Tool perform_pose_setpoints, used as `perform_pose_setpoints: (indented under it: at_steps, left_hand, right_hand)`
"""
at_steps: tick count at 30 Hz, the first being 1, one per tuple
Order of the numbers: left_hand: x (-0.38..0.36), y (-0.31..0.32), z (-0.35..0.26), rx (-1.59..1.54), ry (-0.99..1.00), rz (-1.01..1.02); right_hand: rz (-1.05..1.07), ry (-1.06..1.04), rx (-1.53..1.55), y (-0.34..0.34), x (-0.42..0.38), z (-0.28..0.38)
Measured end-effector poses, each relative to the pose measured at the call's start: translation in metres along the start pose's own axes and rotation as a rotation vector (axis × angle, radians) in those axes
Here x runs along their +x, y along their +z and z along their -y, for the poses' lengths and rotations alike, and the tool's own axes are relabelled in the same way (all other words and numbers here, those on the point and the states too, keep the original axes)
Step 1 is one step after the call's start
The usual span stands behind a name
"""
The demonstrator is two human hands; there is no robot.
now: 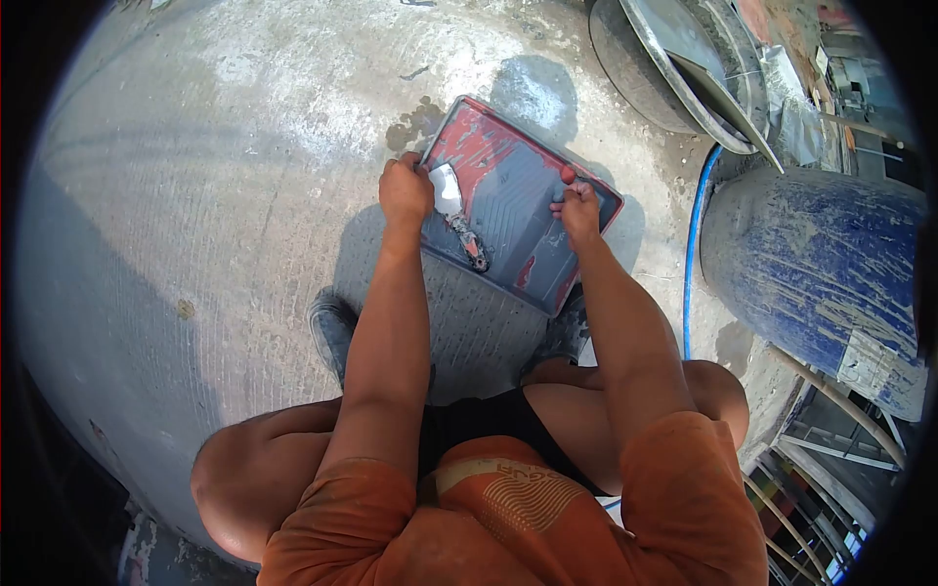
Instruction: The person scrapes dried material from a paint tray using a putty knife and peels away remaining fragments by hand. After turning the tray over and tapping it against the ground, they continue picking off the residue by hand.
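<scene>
A red paint tray, coated with grey residue, rests at an angle on the concrete between my feet. My left hand is closed on the tray's left rim. Inside the tray, close to that hand, lies a putty knife with a pale blade and a smeared handle. My right hand is over the tray's right part, its fingers curled. A small red lump shows at its fingertips; I cannot make out what it is or whether the fingers grip it.
A large blue drum splashed with grey stands at the right. A blue hose runs beside it. Further back is a round metal basin. Wooden poles lie at the lower right. Concrete floor stretches to the left.
</scene>
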State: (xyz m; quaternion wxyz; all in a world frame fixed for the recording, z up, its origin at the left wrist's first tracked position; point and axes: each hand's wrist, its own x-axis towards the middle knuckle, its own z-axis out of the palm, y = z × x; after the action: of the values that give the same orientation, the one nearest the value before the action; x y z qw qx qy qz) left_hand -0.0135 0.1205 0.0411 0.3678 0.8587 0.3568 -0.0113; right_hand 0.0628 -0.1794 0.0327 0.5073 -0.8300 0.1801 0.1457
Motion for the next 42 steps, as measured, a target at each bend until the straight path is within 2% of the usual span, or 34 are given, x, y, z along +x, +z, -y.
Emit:
perform_pose_setpoints:
  at_steps: [1, 2, 5, 8, 10, 11, 13, 16, 20, 22, 23, 25, 27, 29, 31, 32, 34, 37, 40, 42]
  left_hand:
    - [0.000, 0.003, 0.002, -0.036, 0.018, 0.023]
    - [0.000, 0.005, 0.005, -0.068, 0.035, 0.046]
    - [-0.009, 0.017, 0.005, -0.066, 0.038, 0.023]
    - [-0.018, 0.019, 0.002, -0.133, 0.015, 0.019]
    - [-0.020, 0.021, 0.001, -0.155, 0.003, 0.013]
    - [-0.019, 0.020, 0.001, -0.150, 0.018, 0.011]
    - [-0.019, 0.020, 0.006, -0.141, 0.026, 0.008]
    - [-0.019, 0.021, 0.007, -0.184, 0.027, 0.042]
    - [-0.017, 0.021, 0.008, -0.195, 0.005, 0.042]
    - [-0.017, 0.021, 0.010, -0.202, 0.003, 0.047]
    - [-0.016, 0.021, 0.010, -0.210, -0.009, 0.064]
    - [-0.015, 0.024, 0.012, -0.218, -0.024, 0.080]
    - [-0.016, 0.026, 0.014, -0.196, 0.034, 0.016]
    - [-0.015, 0.026, 0.017, -0.209, 0.031, 0.037]
    - [-0.012, 0.023, 0.016, -0.223, 0.031, 0.054]
    - [-0.011, 0.021, 0.016, -0.255, 0.012, 0.086]
    - [-0.012, 0.020, 0.015, -0.292, -0.005, 0.121]
    - [-0.012, 0.021, 0.014, -0.258, 0.000, 0.102]
    - [-0.010, 0.022, 0.017, -0.278, -0.017, 0.108]
    - [-0.010, 0.020, 0.016, -0.303, -0.005, 0.142]
  right_hand:
    - [-0.005, 0.047, 0.120, 0.001, 0.000, 0.002]
    - [0.004, 0.049, 0.117, 0.003, 0.000, 0.004]
    - [0.019, 0.082, 0.082, 0.003, -0.003, -0.005]
    - [-0.065, 0.165, -0.031, 0.006, 0.003, 0.000]
    - [-0.276, 0.037, -0.193, 0.015, 0.009, -0.003]
    - [-0.270, 0.034, -0.197, 0.014, 0.011, -0.003]
    - [-0.289, -0.046, -0.440, 0.013, -0.004, 0.022]
    - [-0.305, -0.065, -0.528, 0.011, 0.008, 0.015]
    - [-0.239, -0.151, -0.362, 0.008, 0.012, -0.008]
    - [0.014, -0.123, -0.233, 0.008, -0.001, -0.004]
    - [0.018, -0.119, -0.235, 0.009, -0.003, -0.005]
    - [-0.155, -0.080, -0.014, 0.007, -0.001, -0.014]
    - [-0.190, -0.096, -0.102, -0.003, 0.002, -0.017]
    - [-0.228, -0.109, -0.186, -0.007, -0.002, -0.020]
    - [-0.208, -0.395, -0.464, -0.007, -0.006, -0.021]
    - [-0.207, -0.394, -0.465, -0.007, -0.006, -0.020]
    - [-0.164, -0.265, -0.664, -0.008, -0.012, -0.002]
    - [-0.176, -0.168, -0.575, -0.003, -0.017, 0.015]
    - [-0.150, -0.239, -0.416, -0.007, -0.018, 0.005]
    - [-0.071, -0.193, -0.374, -0.013, -0.018, -0.001]
